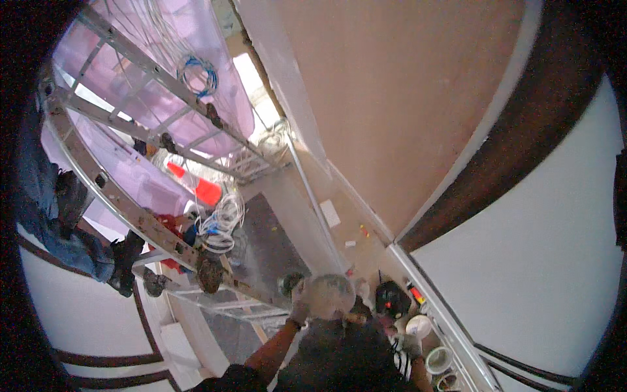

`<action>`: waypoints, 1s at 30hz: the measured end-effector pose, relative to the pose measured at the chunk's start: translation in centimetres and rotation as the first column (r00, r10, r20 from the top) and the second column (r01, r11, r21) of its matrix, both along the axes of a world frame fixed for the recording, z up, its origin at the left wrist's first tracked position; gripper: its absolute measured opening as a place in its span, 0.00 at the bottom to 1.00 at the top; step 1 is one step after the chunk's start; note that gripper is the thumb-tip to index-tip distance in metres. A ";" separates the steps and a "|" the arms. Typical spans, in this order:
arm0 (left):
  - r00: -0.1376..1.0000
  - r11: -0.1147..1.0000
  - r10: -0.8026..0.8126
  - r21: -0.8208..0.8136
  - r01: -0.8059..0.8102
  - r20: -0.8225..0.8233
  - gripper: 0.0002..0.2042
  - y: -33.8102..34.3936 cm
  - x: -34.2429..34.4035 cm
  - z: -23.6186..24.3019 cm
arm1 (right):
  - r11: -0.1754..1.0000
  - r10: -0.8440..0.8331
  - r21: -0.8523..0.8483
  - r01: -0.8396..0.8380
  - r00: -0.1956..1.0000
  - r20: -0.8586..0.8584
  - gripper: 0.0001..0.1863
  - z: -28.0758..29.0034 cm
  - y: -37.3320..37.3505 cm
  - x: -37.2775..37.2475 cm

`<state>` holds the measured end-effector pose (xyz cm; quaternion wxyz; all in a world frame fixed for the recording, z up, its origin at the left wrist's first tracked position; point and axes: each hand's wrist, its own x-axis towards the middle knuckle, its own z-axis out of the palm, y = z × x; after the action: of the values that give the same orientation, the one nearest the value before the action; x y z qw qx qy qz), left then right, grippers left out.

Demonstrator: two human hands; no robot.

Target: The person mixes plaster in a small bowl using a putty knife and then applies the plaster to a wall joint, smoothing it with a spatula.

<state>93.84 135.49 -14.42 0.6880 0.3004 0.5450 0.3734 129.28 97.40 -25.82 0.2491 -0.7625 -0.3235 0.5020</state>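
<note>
My left hand (299,310), in a pale glove, is at the left edge of a round, pale, dusty bucket (331,295) in front of my body. Its fingers seem closed on the rim, though blur hides the detail. Lower and to the right, my right hand (410,345), also gloved, is beside a white tub (418,326). Its fingers are too unclear to show whether they grip anything. A black bag or tool holder (392,298) lies just beyond that hand.
Metal ladders (140,219) fill the left side, where another person's jeans and dark shoes (124,264) show. An orange-and-white cone (208,192) and coiled white cable (225,222) lie past them. A bare plaster wall (405,98) rises ahead; open tubs (439,359) line the right.
</note>
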 end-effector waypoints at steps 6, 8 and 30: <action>0.965 0.994 0.097 0.079 -0.080 -0.245 0.17 8.7 0.7 4.6 | 0.956 -0.287 0.007 0.293 0.940 -0.184 0.16 0.5 11.2 6.2; 0.952 0.995 0.066 0.097 -0.038 -0.300 0.18 13.1 1.1 6.1 | 0.883 -0.452 -0.002 0.470 0.848 -0.277 0.16 -0.4 13.1 7.4; 0.445 0.541 -0.736 -0.050 0.839 -0.510 0.21 65.9 11.8 -1.6 | 0.131 -0.990 0.021 0.991 0.129 0.064 0.21 -0.7 48.8 -19.0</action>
<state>105.67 201.35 -16.05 0.5901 0.6716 0.4475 -0.0222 110.25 146.17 -26.56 0.4980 -0.8048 0.2586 0.1937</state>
